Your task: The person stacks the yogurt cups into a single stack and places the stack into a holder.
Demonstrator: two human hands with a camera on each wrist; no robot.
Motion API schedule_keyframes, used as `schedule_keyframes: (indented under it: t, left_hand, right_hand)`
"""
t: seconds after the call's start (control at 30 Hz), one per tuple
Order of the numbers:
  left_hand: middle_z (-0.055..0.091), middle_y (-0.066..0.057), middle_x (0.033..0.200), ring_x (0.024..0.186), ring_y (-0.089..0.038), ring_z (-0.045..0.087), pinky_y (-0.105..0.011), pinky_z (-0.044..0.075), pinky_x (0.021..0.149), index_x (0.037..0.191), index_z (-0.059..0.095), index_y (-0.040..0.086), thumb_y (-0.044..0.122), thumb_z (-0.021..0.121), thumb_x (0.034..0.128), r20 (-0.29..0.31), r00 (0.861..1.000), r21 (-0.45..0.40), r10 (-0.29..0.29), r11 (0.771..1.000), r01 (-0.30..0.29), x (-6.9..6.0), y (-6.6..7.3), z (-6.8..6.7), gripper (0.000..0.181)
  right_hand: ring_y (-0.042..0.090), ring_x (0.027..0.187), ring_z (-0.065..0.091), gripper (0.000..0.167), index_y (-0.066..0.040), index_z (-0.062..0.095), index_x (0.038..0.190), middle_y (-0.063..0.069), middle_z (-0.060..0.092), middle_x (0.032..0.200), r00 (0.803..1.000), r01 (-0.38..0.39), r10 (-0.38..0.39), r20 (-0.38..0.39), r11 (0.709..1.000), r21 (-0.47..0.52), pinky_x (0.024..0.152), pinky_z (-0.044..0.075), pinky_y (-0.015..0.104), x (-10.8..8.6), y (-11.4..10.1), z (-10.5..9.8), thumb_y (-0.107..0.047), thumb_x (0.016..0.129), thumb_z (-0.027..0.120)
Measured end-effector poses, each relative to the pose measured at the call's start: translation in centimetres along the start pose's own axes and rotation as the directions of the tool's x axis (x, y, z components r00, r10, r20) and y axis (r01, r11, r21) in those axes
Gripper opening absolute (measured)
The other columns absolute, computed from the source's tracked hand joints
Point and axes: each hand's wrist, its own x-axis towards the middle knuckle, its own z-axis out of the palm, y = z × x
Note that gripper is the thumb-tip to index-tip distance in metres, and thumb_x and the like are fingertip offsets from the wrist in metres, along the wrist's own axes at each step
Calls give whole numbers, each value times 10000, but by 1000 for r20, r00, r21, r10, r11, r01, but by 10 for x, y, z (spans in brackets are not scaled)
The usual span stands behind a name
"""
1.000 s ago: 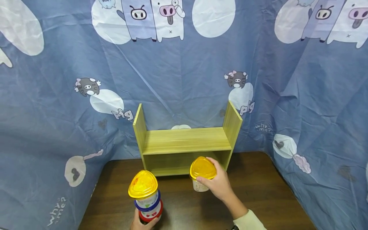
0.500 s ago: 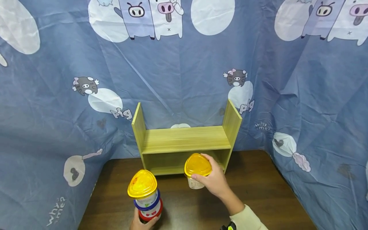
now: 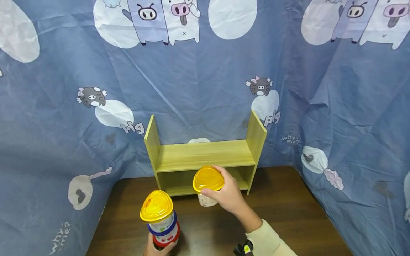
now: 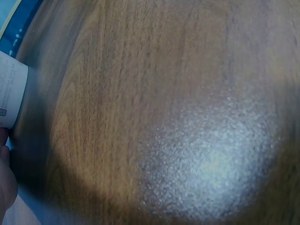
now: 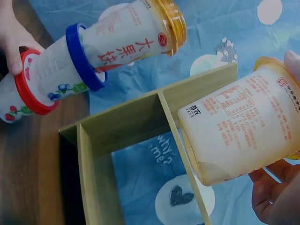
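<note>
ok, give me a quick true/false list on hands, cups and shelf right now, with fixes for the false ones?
1. The right hand holds a cup. True.
2. That cup's lid faces down. False: the lid is on top.
3. Top down, the stack shows a yellow lid, blue lid, red lid. True.
4. The stack stands on the shelf. False: the left hand holds it off the shelf.
5. The left hand grips near the red lid. True.
</note>
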Motion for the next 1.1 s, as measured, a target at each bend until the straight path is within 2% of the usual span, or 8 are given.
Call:
schedule_keyframes:
  t: [0.1, 0.4, 0.63, 0.77, 0.9, 1.03, 1.1]
  left_hand:
    - [644, -159, 1199, 1054, -312, 625, -458, 493, 890, 1400, 402, 91, 299, 955, 685, 1, 1000, -32, -2, 999, 2, 0, -1, 1, 927]
    - [643, -167, 1203, 1050, -316, 628, -468, 495, 891, 1398, 400, 88, 312, 947, 696, 9, 1000, -27, 13, 1000, -13, 3, -1, 1, 918]
    - [661, -160, 1168, 1020, -293, 631, -437, 505, 866, 1389, 419, 84, 272, 957, 682, -23, 998, -11, 58, 998, -59, 3, -2, 3, 908]
    - [652, -168, 1181, 1029, -305, 629, -452, 501, 869, 1397, 405, 78, 311, 949, 692, -9, 999, -8, 34, 999, -34, 3, 0, 3, 921]
    - [642, -148, 1192, 1037, -275, 616, -420, 500, 876, 1413, 396, 89, 277, 956, 685, 9, 1000, -52, 23, 998, -22, 2, -1, 1, 937]
    - [632, -133, 1194, 1038, -260, 604, -406, 497, 872, 1416, 389, 104, 250, 959, 679, 12, 999, -65, 42, 997, -41, 3, -5, 1, 944]
    - [630, -134, 1191, 1032, -265, 603, -419, 493, 867, 1413, 384, 105, 274, 956, 682, 6, 999, -46, 47, 998, -46, 3, -6, 3, 943]
  right_hand:
    - [208, 975, 621, 808, -141, 565, 1380, 66, 666, 1154, 1000, 6, -6, 8, 1000, -7, 802, 529, 381, 1, -5, 4, -294, 686, 951]
    - [214, 984, 615, 812, -138, 552, 1393, 66, 655, 1170, 999, 23, -23, 35, 1000, -7, 797, 532, 382, 3, -18, 9, -305, 697, 937]
    - [210, 976, 619, 806, -134, 559, 1390, 58, 659, 1165, 998, 60, -60, 36, 998, -1, 794, 534, 386, 8, -28, 12, -303, 697, 934]
    - [201, 965, 617, 803, -123, 564, 1377, 48, 660, 1155, 997, 70, -70, 33, 998, -6, 786, 537, 381, 10, -31, 15, -303, 689, 936]
    - [203, 958, 615, 802, -116, 565, 1372, 52, 661, 1147, 998, 61, -61, 25, 998, -12, 781, 535, 384, 12, -34, 20, -318, 689, 933]
    - [205, 960, 618, 796, -111, 557, 1377, 65, 661, 1148, 998, 59, -59, 24, 998, 3, 780, 535, 382, 14, -39, 25, -327, 703, 919]
    - [203, 960, 622, 788, -116, 555, 1380, 65, 663, 1148, 998, 60, -61, 26, 998, 17, 782, 537, 383, 15, -43, 27, -329, 712, 914]
